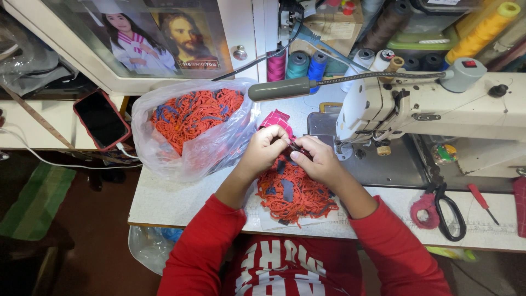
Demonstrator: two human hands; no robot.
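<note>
Nearest the camera, two red sleeves (208, 246) reached forward over the edge of the white table (164, 203). Between the forearms lay a heap of orange net scraps (293, 192) with a few dark grey strips mixed in, resting on the tabletop and running up under both hands.

The left hand (266, 148) was curled nearly closed, its fingertips (285, 140) pinched together on a small dark piece (300, 149) at the top of the heap. The right hand (318, 159) met it from the other side, fingers bent in and thumb pressed down on the same piece, so the two hands touched over it. The piece sat right between the two sets of fingertips, mostly covered by them; what it was made of could not be told. A pink checked cloth (276, 118) showed just behind the left knuckles.

To the left of the hands stood an open clear plastic bag (186, 148) filled with more orange net scraps. To the right lay black-handled scissors (449, 211) and a small red screwdriver (482, 201), well apart from the hands.

Just beyond the right hand stood a cream sewing machine (438, 107) with a grey gooseneck lamp (285, 87) reaching over the work. Farther back, spools of thread (298, 64) lined the wall, and a phone in a red case (101, 119) lay on a shelf at the left.
</note>
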